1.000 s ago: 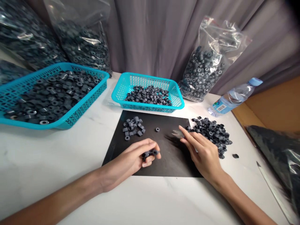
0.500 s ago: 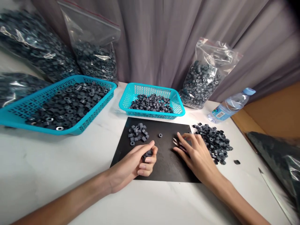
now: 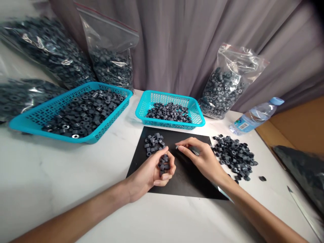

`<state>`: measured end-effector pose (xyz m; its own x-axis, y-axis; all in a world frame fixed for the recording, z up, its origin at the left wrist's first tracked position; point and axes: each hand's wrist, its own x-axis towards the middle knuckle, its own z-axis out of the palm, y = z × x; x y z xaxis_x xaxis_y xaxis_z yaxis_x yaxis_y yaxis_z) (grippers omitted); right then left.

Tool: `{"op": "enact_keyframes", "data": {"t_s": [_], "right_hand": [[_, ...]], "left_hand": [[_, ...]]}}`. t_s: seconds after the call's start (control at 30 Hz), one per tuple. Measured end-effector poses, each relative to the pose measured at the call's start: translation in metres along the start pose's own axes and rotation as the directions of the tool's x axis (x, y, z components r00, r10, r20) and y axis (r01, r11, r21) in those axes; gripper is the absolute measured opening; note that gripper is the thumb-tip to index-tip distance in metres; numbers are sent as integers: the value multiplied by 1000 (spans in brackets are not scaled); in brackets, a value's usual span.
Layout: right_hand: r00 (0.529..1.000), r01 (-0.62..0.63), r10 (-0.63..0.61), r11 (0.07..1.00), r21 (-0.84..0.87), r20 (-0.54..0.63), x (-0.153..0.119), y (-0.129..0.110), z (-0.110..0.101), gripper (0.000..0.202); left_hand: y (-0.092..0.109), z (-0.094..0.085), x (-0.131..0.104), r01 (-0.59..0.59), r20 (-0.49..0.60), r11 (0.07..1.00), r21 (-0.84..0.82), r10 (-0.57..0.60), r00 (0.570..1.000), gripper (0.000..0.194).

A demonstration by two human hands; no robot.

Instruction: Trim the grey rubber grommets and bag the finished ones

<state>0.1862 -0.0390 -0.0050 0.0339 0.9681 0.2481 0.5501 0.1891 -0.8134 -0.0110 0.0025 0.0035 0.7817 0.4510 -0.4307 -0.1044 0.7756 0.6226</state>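
Observation:
My left hand (image 3: 154,170) is cupped around several small dark grey rings (image 3: 164,163) above the black mat (image 3: 187,179). At the mat's right side, my right hand (image 3: 199,155) pinches one small ring (image 3: 177,147) between thumb and index finger. Metal tweezers (image 3: 194,151) lie partly hidden under that hand's palm and fingers. A group of grey rings (image 3: 153,143) rests on the mat's upper left, just behind my left hand. Right of the mat, a loose pile of dark rings (image 3: 236,155) spreads over the white table (image 3: 101,168).
Two blue baskets, a large one (image 3: 92,136) at left and a smaller one (image 3: 174,125) behind the mat, hold rings. Plastic bags of rings (image 3: 111,67) stand along the curtain. A water bottle (image 3: 255,116) leans at right, and a pointed white tool (image 3: 301,206) lies near the right edge.
My right hand has moved left and taken hold of the single ring from the mat. My left hand has opened slightly, showing more rings. The view has shifted a little.

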Motion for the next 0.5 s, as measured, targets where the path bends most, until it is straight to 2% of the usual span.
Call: {"op": "enact_keyframes", "data": {"t_s": [0.1, 0.2, 0.3, 0.4, 0.5], "right_hand": [[989, -147, 133, 947, 287, 69, -3, -12, -3, 17], [951, -294, 214, 853, 431, 224, -3, -18, -4, 21], [921, -368, 253, 814, 450, 295, -2, -19, -2, 24], [918, -376, 263, 815, 442, 296, 1, -18, 0, 29], [931, -340, 248, 857, 387, 268, 2, -17, 0, 33]], "left_hand": [[0, 2, -2, -30, -35, 999, 34, 31, 999, 36], [-1, 3, -2, -69, -83, 996, 57, 74, 994, 32], [-3, 4, 0, -153, -116, 984, 92, 163, 980, 27], [-5, 3, 1, -189, -108, 974, 123, 202, 973, 23], [-5, 2, 1, -187, -106, 971, 149, 203, 973, 19]]}}
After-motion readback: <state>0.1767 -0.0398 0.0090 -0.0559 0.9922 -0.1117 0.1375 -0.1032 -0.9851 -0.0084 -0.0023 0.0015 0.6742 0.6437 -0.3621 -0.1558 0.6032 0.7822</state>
